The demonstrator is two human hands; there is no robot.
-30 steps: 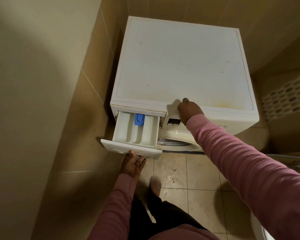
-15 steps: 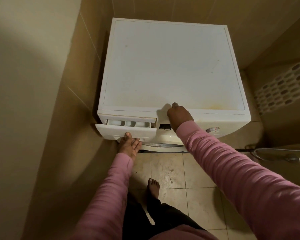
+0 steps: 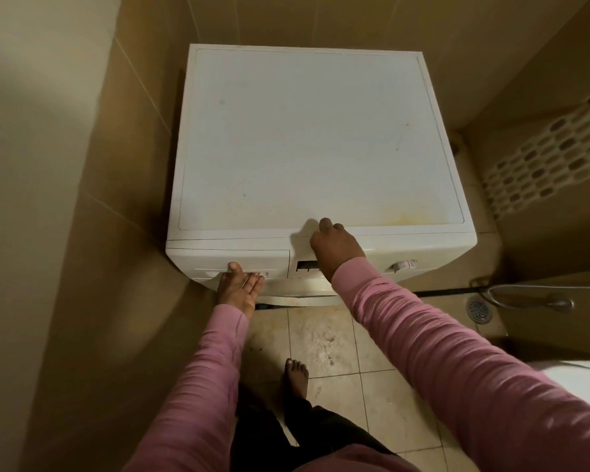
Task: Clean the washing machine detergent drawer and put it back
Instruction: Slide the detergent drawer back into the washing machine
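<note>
Drawer gone home since half second ago: white plastic detergent drawer (image 3: 229, 262) now flush in top-left front of white front-loading washing machine (image 3: 314, 141). My left hand (image 3: 241, 286) flat, fingers straight, tips touching drawer's lower edge. Right hand (image 3: 334, 247) curled, holding nothing, resting on machine's front top edge. Beige tiled wall (image 3: 123, 206) close on left; tiled floor (image 3: 321, 342) free in front.

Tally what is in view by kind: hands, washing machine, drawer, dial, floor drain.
2 hands: left hand, right hand
1 washing machine
1 detergent drawer, flush with the front
1 dial
1 floor drain
Total: 6
</note>
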